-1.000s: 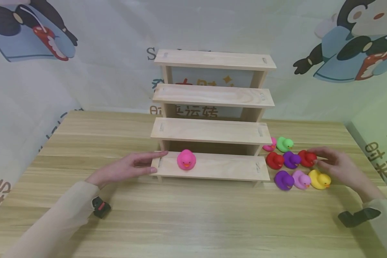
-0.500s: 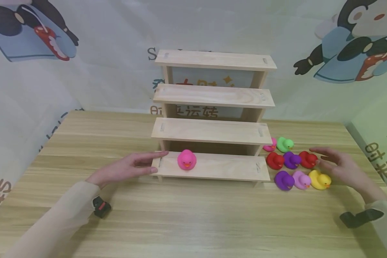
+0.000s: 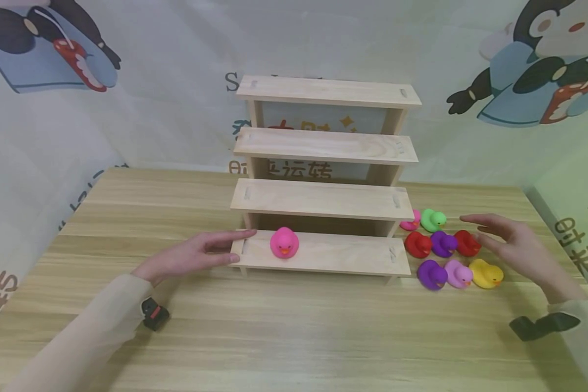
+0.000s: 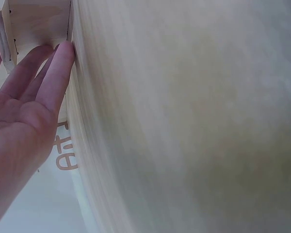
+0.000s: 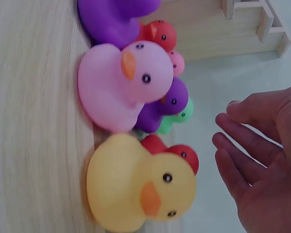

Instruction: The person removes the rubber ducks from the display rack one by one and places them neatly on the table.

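A four-tier wooden step shelf (image 3: pixel 323 198) stands mid-table, with a bright pink rubber duck (image 3: pixel 284 243) toward the left of its lowest step. My left hand (image 3: pixel 191 255) rests against the left end of that step, index finger and thumb extended along it; the left wrist view shows its fingers (image 4: pixel 58 77) beside the wooden end. To the right of the shelf my right hand (image 3: pixel 519 253) hovers near a red rubber duck (image 3: pixel 467 243), its fingers apart and holding nothing. In the right wrist view a gap shows between the fingers and the yellow duck (image 5: pixel 136 184).
Beside the shelf's right end sit more ducks: green (image 3: pixel 433 220), red (image 3: pixel 418 245), purple (image 3: pixel 443 244), another purple (image 3: pixel 432 275) and light pink (image 3: pixel 458 274). A pink duck (image 3: pixel 410 220) is partly hidden by the shelf. A printed cloth (image 3: pixel 176 81) hangs behind the table.
My right hand has let go of the red duck at the row's right end and lifted slightly away; that duck stays in about the same spot. The left hand has not visibly moved.
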### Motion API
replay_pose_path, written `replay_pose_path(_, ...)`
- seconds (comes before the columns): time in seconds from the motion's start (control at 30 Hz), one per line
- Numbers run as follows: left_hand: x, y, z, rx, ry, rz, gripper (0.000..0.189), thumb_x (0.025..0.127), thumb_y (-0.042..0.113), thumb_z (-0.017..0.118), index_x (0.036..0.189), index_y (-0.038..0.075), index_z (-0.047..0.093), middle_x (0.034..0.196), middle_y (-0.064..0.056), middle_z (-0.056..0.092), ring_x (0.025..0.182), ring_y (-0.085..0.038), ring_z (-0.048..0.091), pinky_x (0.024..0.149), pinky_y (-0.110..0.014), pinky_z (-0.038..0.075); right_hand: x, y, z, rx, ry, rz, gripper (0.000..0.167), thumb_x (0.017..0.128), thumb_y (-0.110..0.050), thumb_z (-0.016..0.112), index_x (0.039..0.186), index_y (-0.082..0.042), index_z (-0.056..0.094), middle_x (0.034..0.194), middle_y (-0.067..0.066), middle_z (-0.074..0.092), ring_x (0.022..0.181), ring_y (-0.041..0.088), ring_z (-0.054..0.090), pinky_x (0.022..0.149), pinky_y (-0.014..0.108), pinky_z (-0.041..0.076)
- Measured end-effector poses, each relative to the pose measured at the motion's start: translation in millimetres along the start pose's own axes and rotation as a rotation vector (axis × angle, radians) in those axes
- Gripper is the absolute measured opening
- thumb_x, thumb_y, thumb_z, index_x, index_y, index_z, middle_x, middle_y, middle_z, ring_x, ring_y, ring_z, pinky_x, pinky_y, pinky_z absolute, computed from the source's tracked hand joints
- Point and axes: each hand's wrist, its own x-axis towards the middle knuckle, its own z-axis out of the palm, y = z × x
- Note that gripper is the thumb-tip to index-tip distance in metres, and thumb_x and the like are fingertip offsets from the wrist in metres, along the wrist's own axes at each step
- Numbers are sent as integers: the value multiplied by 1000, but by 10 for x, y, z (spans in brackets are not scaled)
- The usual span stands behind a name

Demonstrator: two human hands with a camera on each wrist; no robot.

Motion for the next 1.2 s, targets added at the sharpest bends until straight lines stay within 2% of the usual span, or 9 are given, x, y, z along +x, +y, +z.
replay_pose_path(0.3,1,-9,-5,3,-3,11,56,95,38,62,147,37,40,151,1,36,136,-26,34,107,-57,28,46,-168,69,22,-15,-8,29,97,-6,58,126,-2,60,114,-27,55,103,-17,45,81,5,39)
replay_pose_path(0.53,-4,-2,-4,4,-4,12,57,95,38,62,147,37,40,151,0,36,136,-27,35,106,-58,28,61,-260,112,32,-22,-16,27,96,-5,58,123,-3,63,117,-7,63,101,-13,50,76,9,46)
replay_pose_path(0.8,-3,5,0,0,-3,2,57,94,38,62,147,38,40,151,0,36,135,-27,35,106,-58,29,59,-362,191,48,-25,-68,23,96,-5,58,117,0,66,116,-4,65,100,-13,52,77,10,46)
replay_pose_path(0.97,-4,0,1,6,0,-6,57,94,40,62,146,40,40,151,-1,37,135,-28,36,106,-59,28,66,-439,239,112,-33,-85,19,95,-1,60,111,0,68,109,-6,67,97,-5,59,72,18,53)
replay_pose_path(1.07,-5,-2,0,-2,-4,0,57,95,38,62,147,39,39,151,-2,37,135,-29,35,106,-59,28,80,-479,268,106,-30,-115,17,92,3,61,107,1,70,106,-2,68,97,-4,58,74,17,52)
replay_pose_path(1.2,-9,-1,0,-10,-7,4,57,95,38,62,147,39,39,151,-2,37,135,-28,36,106,-59,29,98,-518,314,63,-21,-141,17,89,5,64,105,0,71,105,-1,69,99,-9,54,80,10,45)
